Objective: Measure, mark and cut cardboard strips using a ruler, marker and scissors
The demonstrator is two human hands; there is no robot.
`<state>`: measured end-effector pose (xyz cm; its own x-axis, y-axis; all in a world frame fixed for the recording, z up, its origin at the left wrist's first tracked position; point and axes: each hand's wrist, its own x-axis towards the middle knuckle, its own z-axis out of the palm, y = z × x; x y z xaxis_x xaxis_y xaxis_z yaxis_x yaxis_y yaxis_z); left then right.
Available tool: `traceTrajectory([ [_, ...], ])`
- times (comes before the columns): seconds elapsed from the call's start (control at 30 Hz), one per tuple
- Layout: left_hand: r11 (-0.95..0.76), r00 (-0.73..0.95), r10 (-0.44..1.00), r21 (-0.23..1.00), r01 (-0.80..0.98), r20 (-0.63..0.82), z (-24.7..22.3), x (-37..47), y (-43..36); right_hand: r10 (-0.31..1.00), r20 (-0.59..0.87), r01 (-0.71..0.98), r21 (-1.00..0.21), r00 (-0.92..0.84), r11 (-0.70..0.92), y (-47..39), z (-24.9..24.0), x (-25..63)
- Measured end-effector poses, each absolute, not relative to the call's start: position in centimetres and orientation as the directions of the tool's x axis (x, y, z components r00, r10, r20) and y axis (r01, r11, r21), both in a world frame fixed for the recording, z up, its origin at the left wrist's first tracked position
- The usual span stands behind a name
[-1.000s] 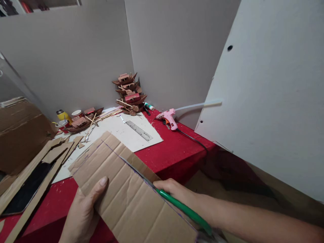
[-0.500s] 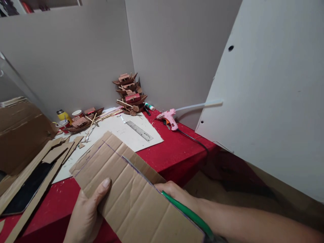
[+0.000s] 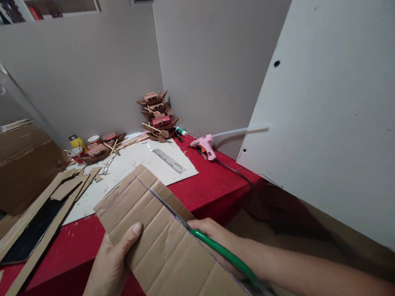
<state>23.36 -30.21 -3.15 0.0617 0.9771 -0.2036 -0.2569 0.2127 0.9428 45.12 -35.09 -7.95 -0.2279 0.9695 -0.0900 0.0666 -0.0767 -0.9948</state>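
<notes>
A piece of corrugated cardboard [image 3: 166,246] with purple lines drawn along its edges is held up in front of the table. My left hand [image 3: 114,255] grips its left edge, thumb flat on top and the other fingers hidden beneath. Green-handled scissors [image 3: 222,253] lie along the right purple line, a blade showing in the cut. My right hand [image 3: 219,238] is closed around the scissors, its fingers partly hidden by the handle and the cardboard. A strip of cardboard stands off on the far side of the blade.
On the red table [image 3: 212,185] lie a white board [image 3: 182,179], a metal ruler [image 3: 169,160] and a pink glue gun [image 3: 205,147]. Stacked model boats [image 3: 157,117] stand in the corner. Cardboard strips [image 3: 46,234] cross a dark tablet-like panel at left, beside a cardboard box [image 3: 27,168].
The cardboard and my left hand have shifted slightly right and down. The scissors have moved a little up and left along the line, with more of the blade showing.
</notes>
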Motion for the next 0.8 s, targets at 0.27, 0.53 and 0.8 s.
traceTrajectory([
  [0.27, 0.208, 0.069, 0.978, 0.941, -0.266, -0.197, -3.2, 23.7, -30.5, 0.953, -0.202, -0.054, -0.974, -0.225, -0.220, -35.3, -8.3, 44.3],
  [0.53, 0.226, 0.057, 0.974, 0.941, -0.254, -0.218, -3.2, 23.8, -30.6, 0.939, -0.226, -0.156, -0.950, -0.261, -0.272, -35.4, -9.0, 44.0],
  [0.8, 0.252, 0.072, 0.968, 0.930, -0.266, -0.241, -3.2, 24.3, -31.0, 0.964, -0.147, 0.026, -0.989, -0.223, -0.145, -34.2, -8.1, 44.8],
])
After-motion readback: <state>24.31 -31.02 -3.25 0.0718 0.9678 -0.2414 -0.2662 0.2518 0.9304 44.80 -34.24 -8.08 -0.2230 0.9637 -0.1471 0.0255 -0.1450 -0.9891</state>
